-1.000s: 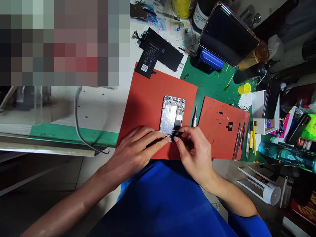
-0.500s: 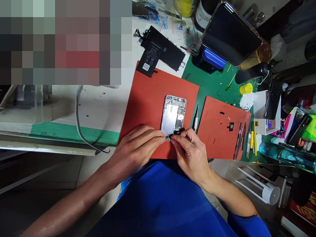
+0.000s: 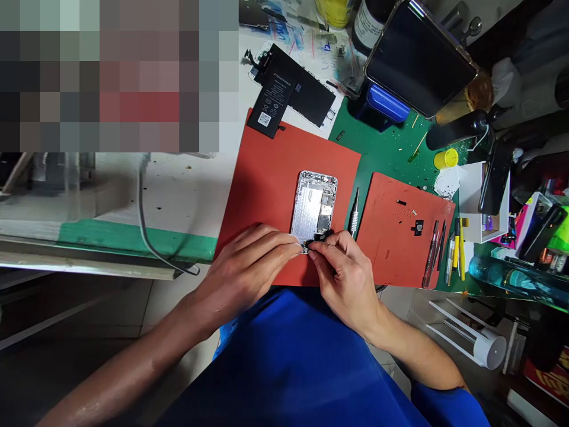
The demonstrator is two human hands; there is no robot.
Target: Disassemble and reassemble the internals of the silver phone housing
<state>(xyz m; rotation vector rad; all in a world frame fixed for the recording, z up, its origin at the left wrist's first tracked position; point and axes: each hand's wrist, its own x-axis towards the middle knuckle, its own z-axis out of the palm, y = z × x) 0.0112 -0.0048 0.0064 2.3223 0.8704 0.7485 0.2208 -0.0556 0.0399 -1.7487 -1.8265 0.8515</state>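
Note:
An opened phone housing [image 3: 306,204], silver inside with circuitry along its right side, lies on a red mat [image 3: 267,178]. At its lower left corner my left hand [image 3: 249,264] is closed, fingers pressed together and fingertips gripping the edge. My right hand [image 3: 342,264] pinches thumb against forefinger at the housing's lower end, by a small dark part [image 3: 319,237]. What lies between those fingertips is too small and covered to make out. A pen-like metal screwdriver [image 3: 354,216] rests just right of the mat.
A black battery [image 3: 269,110] and a dark phone screen [image 3: 309,95] overlap behind the mat. A second red mat [image 3: 377,237] holds tiny parts and tweezers [image 3: 430,255]. A phone [image 3: 422,56] leans on a blue stand [image 3: 386,104]. A grey cable [image 3: 141,219] hangs at left.
The whole view has shifted slightly. Both hands keep nearly the same places at the housing's lower end, with only slight fingertip movement.

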